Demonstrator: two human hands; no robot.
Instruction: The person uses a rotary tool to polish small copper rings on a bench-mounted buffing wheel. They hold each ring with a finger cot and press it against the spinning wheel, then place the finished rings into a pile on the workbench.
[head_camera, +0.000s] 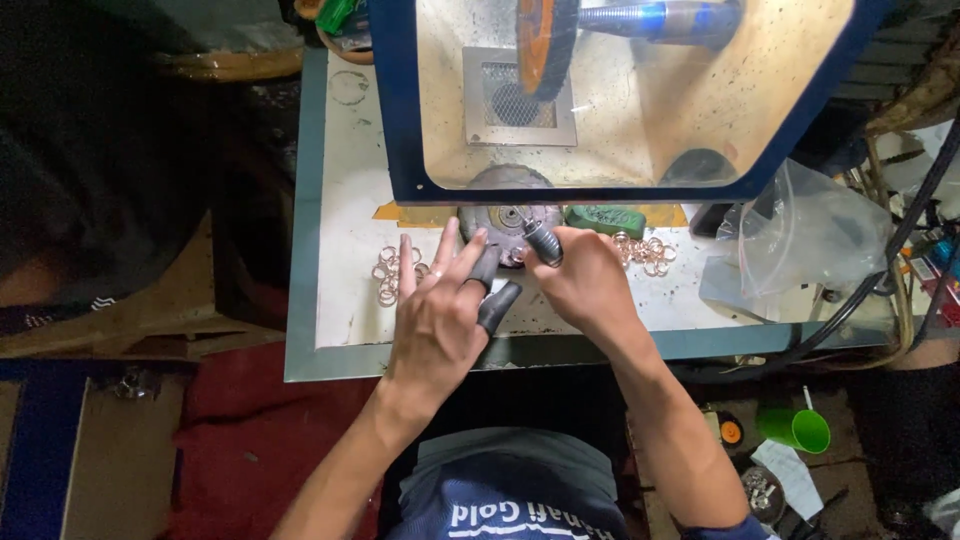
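Where the pale, scuffed counter (340, 300) meets its grey metal edge, a blue-framed hood (400, 120) with a clear, dusty window is seen over an orange-cored buffing wheel (535, 45) on a steel spindle. Below the hood, a dark, round, grimy disc (500, 205) is set on the counter, with a green block (605, 220) just beside it. Crumpled clear plastic (810, 235) lies at the right. Small pinkish metal rings are scattered in two heaps, one (388, 272) by the left hand (435, 325), one (645, 250) beyond the right hand (580, 280). The left hand's fingers are spread, two capped with dark rubbery cots (497, 305); nothing is seen gripped by them. The right hand's fingers, one cot-covered, are pinched together at the disc's near edge; what is pinched cannot be told. A green cup (797, 428) stands on the cluttered floor.
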